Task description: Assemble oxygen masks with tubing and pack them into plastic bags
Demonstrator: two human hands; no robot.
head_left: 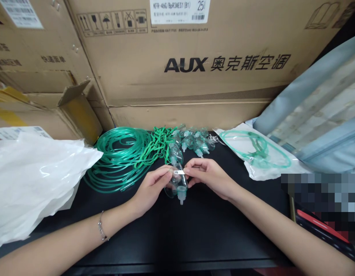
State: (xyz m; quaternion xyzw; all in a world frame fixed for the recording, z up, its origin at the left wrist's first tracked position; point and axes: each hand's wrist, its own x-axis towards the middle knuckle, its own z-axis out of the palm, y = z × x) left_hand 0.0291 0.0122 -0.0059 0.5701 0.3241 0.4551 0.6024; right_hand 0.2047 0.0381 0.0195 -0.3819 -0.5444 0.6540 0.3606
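Between my two hands, over the black table, is a clear oxygen mask (176,186) with a pale green connector pointing toward me. My left hand (156,184) grips its left edge with thumb and fingers. A small metal nose strip (179,172) lies across the upper part of the mask. The fingers of my right hand (204,176) are pinched at the right end of that strip. Just behind the held mask sit several more clear masks (199,142) in a cluster. Bright green elastic straps (158,143) lie in a tangled pile to their left.
Coiled green tubing (120,153) lies left of the straps. White plastic bags (36,180) cover the left side. A packaged mask with tubing (260,153) rests at the right. Large cardboard boxes (194,88) stand along the back. A red and black object (324,230) is at the right edge.
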